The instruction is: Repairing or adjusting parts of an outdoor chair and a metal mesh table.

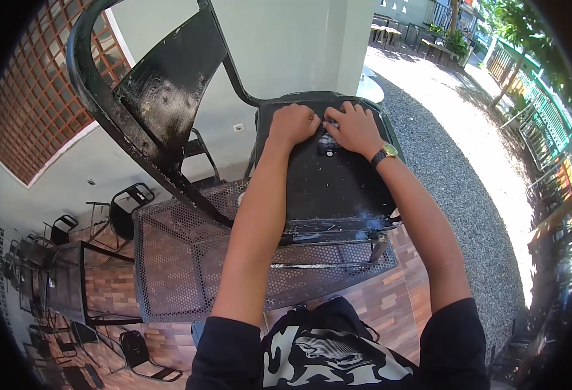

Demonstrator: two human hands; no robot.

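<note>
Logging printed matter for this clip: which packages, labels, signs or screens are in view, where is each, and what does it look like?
No packages, signs or screens show clearly.
Watch: on the right hand's wrist, gold-coloured case, dark face, too small to read.
Small object: on the black chair seat between the left hand and the right, dark with pale patches; whether it carries a label cannot be told.

Both bare forearms reach straight forward, close to parallel. The left hand [292, 123] is curled into a loose fist, knuckles up. The right hand [354, 128] lies flatter, fingers bent forward (a watch on its wrist). The 2 hands nearly touch.
</note>
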